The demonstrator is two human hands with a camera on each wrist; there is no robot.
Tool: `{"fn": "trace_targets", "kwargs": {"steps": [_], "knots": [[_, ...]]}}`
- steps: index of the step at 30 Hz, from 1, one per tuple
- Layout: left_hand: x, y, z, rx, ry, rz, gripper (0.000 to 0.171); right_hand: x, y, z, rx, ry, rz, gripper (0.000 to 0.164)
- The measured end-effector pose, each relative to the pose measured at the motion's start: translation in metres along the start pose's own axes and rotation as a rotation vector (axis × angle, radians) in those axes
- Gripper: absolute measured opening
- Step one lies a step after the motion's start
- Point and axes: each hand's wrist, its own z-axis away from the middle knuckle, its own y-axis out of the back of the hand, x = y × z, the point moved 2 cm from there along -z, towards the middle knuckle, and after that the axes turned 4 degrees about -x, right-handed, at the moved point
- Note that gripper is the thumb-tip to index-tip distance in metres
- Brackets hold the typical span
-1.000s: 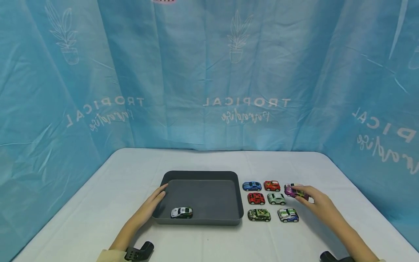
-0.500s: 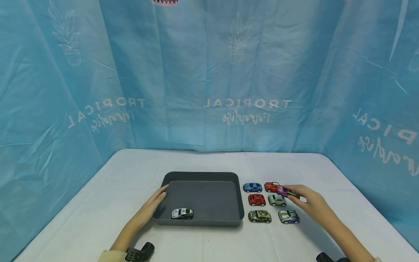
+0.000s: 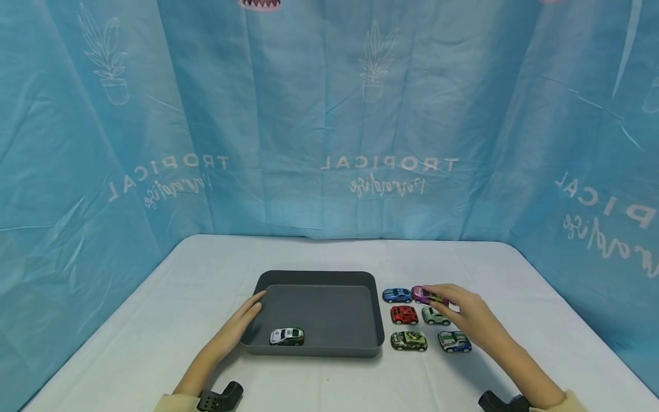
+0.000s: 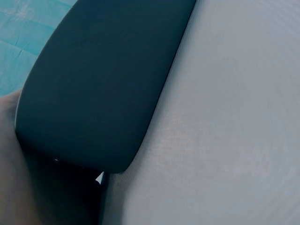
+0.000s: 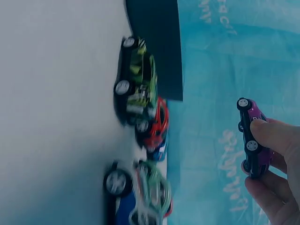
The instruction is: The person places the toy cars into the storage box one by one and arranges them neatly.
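Note:
My right hand [image 3: 471, 312] pinches a purple toy car [image 3: 421, 294] between thumb and fingers, above the loose cars. In the right wrist view the purple toy car [image 5: 262, 158] is held off the table, its wheels facing the camera. Extended fingers of my left hand [image 3: 234, 326] rest on the left rim of a dark grey tray [image 3: 329, 350]. The left wrist view has the tray's outer wall [image 4: 98, 84] filling much of it, with the hand mostly hidden. Inside the tray, near its front left corner, stands a white and dark green toy car [image 3: 286, 336].
Right of the tray stand toy cars: blue [image 3: 397, 295], red [image 3: 404, 315], mint green [image 3: 436, 316], camouflage green [image 3: 409, 341] and white with blue and green [image 3: 455, 341]. The held car hides another red one. A white cloth [image 3: 329, 380] covers the table; a blue curtain [image 3: 288, 143] hangs behind.
The right hand has carried the purple toy car leftward from the right side of the group, now in front of the rear red car. My left hand stays on the tray.

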Motion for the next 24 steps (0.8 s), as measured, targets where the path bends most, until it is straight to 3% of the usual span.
{"fn": "trace_targets", "kwargs": {"steps": [5, 15, 24], "knots": [[0.001, 0.000, 0.000, 0.001, 0.002, 0.006, 0.051, -0.011, -0.007, -0.011, 0.008, 0.047, -0.031, 0.038], [0.000, 0.000, 0.001, 0.005, 0.000, 0.000, 0.050, -0.041, -0.024, -0.032, -0.056, 0.058, -0.107, 0.039], [-0.001, 0.000, -0.001, -0.005, 0.005, 0.009, 0.053, -0.071, -0.042, -0.049, -0.097, 0.114, -0.080, 0.038]]}}
